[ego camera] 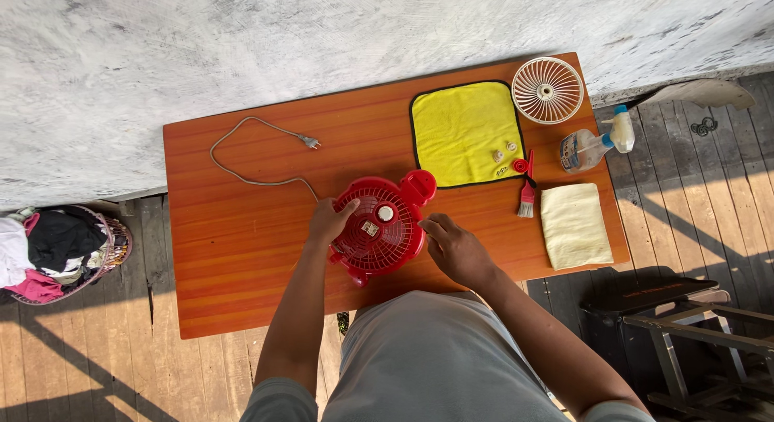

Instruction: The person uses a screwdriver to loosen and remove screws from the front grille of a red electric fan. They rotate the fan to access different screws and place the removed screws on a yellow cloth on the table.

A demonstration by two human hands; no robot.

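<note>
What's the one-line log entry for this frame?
left hand: on red fan body | right hand: at its rim | yellow cloth: holds small parts

From my remote view I find only two items that carry a label. A small clear plastic spray bottle with a pale yellow and blue trigger head (pixel 595 143) lies on its side near the right edge of the orange wooden table (pixel 242 228), a pale label wrapped around its body. On the round red plastic fan housing (pixel 377 226) sits a small pale rectangular sticker (pixel 370 228), close beside the white hub.
</note>
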